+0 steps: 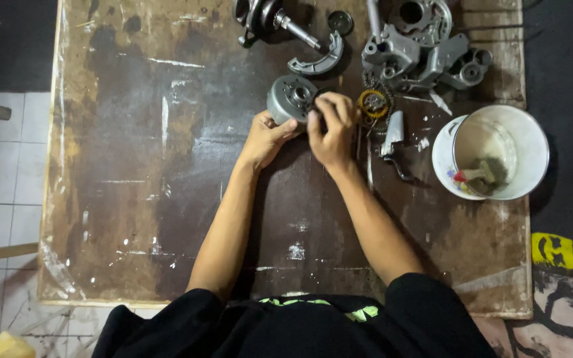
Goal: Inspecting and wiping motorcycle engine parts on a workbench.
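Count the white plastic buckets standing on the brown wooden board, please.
1. The white plastic bucket stands at the right edge of the brown wooden board, right of both hands; a brush lies inside it. None appears hidden.

A round grey metal flywheel rotor, holed face up, tilts on the stained board, gripped from 2 sides.

Single head-worn view, looking almost straight down from above the person's own chest; dark shirt fills the bottom edge, both forearms run up the frame to the left hand and right hand near centre. Moderate distance: nearly the whole worn board fits, with tiled floor at left and dark ground at right. No second view to overlap.
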